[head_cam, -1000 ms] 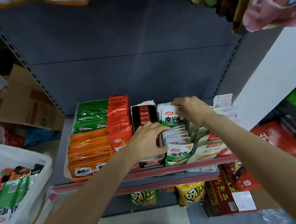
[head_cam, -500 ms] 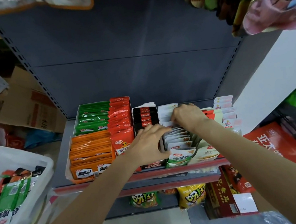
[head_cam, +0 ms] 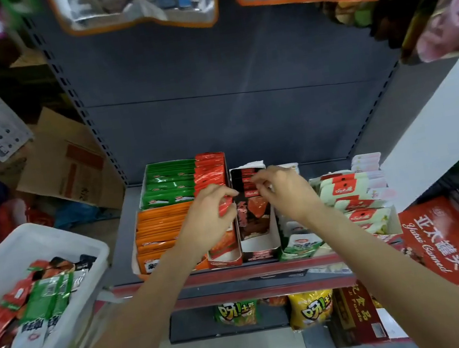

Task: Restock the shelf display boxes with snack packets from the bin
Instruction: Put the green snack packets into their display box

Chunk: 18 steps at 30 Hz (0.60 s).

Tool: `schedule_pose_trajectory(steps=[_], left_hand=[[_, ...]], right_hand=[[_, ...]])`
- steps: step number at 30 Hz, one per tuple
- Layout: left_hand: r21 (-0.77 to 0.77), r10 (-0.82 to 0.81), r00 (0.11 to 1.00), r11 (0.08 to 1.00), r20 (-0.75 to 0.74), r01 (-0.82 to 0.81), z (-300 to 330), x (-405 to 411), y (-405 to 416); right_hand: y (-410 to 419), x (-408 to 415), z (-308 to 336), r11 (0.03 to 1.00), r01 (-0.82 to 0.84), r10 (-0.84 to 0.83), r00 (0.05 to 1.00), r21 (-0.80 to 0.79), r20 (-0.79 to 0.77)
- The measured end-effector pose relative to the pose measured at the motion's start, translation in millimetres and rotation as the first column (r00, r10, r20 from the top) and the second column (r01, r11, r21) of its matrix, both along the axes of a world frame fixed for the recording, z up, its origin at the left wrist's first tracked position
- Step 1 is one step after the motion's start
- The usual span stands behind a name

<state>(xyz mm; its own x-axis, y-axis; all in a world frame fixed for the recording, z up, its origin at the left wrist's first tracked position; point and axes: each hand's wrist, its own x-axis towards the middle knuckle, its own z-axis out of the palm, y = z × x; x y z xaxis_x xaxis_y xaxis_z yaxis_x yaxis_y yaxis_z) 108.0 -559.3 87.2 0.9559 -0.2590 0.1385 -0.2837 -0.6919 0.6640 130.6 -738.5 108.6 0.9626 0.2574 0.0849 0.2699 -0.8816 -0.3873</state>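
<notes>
Both hands are working the black display box near the shelf's front edge: left hand pinching a red packet, right hand pinching the black packets upright. Next, I'd guess, fetching more from the bin.

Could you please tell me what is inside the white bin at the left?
The white bin holds loose green, red, black and white snack packets; whatever lies beneath them is covered.
</notes>
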Motion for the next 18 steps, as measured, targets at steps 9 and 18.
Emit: schedule_pose_trajectory(steps=[9, 18], left_hand=[[-0.110, 0.435, 0.896, 0.890, -0.084, -0.443, -9, -38, 169], [0.151, 0.525, 0.815, 0.851, -0.246, -0.503, -92, -82, 384]], right_hand=[[185, -18, -12, 0.985, -0.085, 0.082, 0.996, 0.150, 0.024], [408, -47, -90, 0.981, -0.184, 0.192, 0.943, 0.054, -0.272]])
